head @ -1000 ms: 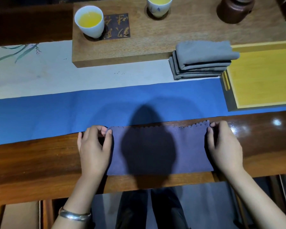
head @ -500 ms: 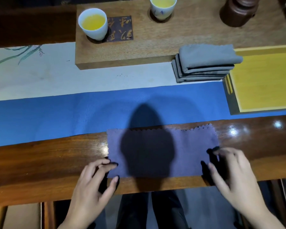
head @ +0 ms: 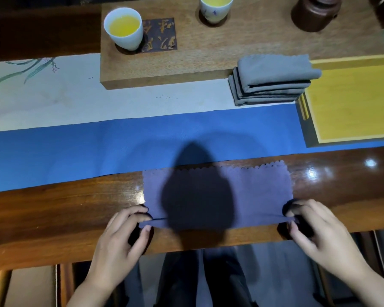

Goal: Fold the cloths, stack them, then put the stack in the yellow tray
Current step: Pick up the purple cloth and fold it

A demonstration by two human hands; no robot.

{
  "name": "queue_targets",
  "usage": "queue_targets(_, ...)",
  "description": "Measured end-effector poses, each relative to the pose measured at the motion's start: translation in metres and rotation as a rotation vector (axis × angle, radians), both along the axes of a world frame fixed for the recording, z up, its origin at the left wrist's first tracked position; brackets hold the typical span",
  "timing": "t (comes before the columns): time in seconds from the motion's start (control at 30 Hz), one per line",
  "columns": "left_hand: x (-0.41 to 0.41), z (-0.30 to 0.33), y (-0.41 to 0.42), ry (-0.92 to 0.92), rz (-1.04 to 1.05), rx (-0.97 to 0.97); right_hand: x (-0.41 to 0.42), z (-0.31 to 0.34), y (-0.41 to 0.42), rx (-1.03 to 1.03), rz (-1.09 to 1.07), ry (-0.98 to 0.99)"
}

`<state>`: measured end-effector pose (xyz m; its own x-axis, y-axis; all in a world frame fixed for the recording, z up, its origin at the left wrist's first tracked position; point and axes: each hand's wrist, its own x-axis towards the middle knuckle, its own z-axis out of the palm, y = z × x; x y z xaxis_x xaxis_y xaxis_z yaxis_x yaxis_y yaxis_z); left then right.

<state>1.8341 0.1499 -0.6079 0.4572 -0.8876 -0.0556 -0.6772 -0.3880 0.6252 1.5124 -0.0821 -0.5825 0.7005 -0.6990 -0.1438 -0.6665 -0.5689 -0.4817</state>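
Folding is under way: left hand [head: 120,235] and right hand [head: 315,229] pinch the purple cloth's [head: 215,196] near corners, ready to carry them toward twelve o'clock.

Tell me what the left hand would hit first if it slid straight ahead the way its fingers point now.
The left hand, pinching the near left corner of the flat purple cloth, points away and slightly right. It would ride over that cloth first; beyond lies the blue table runner. Height above the cloth is unclear.
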Motion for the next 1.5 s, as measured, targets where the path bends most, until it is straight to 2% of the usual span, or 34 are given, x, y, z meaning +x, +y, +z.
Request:
queue_targets(0.1,-0.004,0.003,0.003,0.089,0.076,-0.084,0.001,0.010,0.004,0.056,-0.111,-0.142)
queue_targets(0.27,-0.013,0.005,-0.017,0.332,0.357,-0.191,0.008,0.007,0.000,0.199,-0.338,-0.288)
queue_targets(0.37,-0.013,0.005,-0.041,0.342,0.429,-0.237,0.021,-0.002,-0.012,0.255,-0.450,-0.377)
queue_targets(0.47,-0.007,0.002,-0.061,0.266,0.454,-0.209,0.036,-0.011,-0.028,0.245,-0.509,-0.401)
queue_targets(0.73,0.007,-0.009,-0.073,-0.094,0.402,-0.005,0.055,-0.024,-0.044,0.138,-0.499,-0.241)
queue_targets(0.9,0.004,-0.006,-0.071,-0.160,0.354,0.069,0.058,-0.023,-0.046,0.085,-0.481,-0.142)
queue_targets(1.0,0.004,0.000,-0.066,-0.134,0.441,0.071,0.055,-0.018,-0.041,0.039,-0.507,-0.119)
queue_targets(1.13,0.003,0.010,-0.045,-0.102,0.522,0.082,0.047,-0.001,-0.018,-0.043,-0.505,-0.215)
queue_targets(1.27,-0.008,0.017,-0.033,-0.046,0.550,0.333,0.063,0.008,0.018,0.092,-0.469,-0.332)
queue_targets(1.43,-0.020,0.017,-0.046,0.209,0.661,0.269,0.108,0.005,0.050,0.236,-0.370,-0.403)
queue_targets(1.5,-0.024,0.015,-0.052,0.254,0.684,0.260,0.122,0.003,0.055,0.305,-0.350,-0.444)
